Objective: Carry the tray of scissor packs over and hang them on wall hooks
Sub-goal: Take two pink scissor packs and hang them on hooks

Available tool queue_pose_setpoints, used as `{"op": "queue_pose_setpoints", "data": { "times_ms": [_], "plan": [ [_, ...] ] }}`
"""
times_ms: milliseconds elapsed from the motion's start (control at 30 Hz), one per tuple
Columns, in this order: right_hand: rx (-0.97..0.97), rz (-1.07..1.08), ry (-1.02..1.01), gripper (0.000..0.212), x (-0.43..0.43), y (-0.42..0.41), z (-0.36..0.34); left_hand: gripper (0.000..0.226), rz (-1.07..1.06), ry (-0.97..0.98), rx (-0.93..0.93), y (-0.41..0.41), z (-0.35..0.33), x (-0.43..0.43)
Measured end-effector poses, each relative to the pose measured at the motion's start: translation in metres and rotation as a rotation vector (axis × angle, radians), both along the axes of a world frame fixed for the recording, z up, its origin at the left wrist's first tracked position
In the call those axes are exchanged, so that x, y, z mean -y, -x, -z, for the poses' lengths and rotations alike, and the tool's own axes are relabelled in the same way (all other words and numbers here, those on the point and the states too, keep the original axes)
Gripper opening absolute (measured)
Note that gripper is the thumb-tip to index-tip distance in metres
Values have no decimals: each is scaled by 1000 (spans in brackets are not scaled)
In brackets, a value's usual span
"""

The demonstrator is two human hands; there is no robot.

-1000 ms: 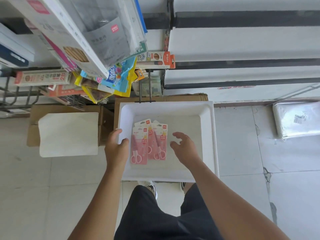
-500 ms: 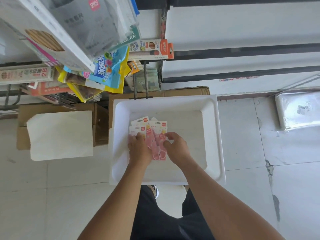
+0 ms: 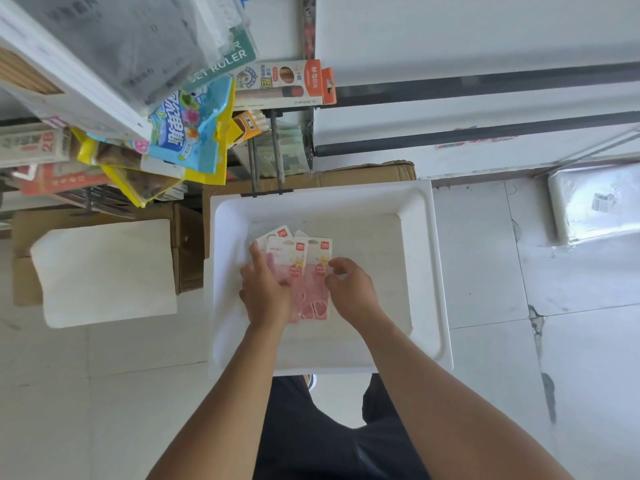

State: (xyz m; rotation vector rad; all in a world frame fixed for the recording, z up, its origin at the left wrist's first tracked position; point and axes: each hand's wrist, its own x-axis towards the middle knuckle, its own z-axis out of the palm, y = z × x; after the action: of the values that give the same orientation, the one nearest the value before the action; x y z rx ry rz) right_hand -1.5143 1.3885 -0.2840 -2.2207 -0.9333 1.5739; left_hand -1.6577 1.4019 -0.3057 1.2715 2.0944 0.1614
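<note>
A white tray rests on a cardboard box in front of me. Inside it lie three overlapping pink scissor packs with white header cards. My left hand lies on the left packs, fingers spread over them and thumb pressing down. My right hand is at the right pack, its thumb and forefinger pinching that pack's edge. An empty black double-prong wall hook sticks out above the tray's far rim.
Hanging stationery packs crowd the rack at upper left, and a pencil box hangs above the hook. A white sheet covers boxes to the left. A wrapped white bundle lies on the tiled floor at right.
My left hand moved from the tray's left rim onto the packs. My right hand came in from the right to the packs' edge. The view dipped closer to the tray.
</note>
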Motion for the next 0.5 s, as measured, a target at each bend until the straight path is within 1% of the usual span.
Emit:
{"op": "queue_pose_setpoints", "data": {
  "times_ms": [33, 133, 167, 267, 367, 433, 500],
  "plan": [
    [-3, 6, 0, 40, -1, 1, 0, 71, -47, -2, 40, 2, -4, -1],
    [-11, 27, -18, 38, -1, 5, -1, 26, -175, -22, 226, 10, -25, 1],
    [-11, 26, -18, 38, -2, 8, -3, 20, -209, -26, 293, 12, -34, 2],
    [5, -1, -15, 41, -7, 17, -3, 20, -291, -46, 473, 24, -55, 7],
    [58, -83, -5, 40, -9, 34, -1, 24, -402, -53, 572, 38, -73, 16],
    [118, -190, 10, 45, -8, 47, 2, 25, -465, -68, 629, 47, -81, 19],
    [234, -337, 33, 52, -6, 57, 6, 27, -511, -80, 680, 55, -88, 19]
  ]
}}
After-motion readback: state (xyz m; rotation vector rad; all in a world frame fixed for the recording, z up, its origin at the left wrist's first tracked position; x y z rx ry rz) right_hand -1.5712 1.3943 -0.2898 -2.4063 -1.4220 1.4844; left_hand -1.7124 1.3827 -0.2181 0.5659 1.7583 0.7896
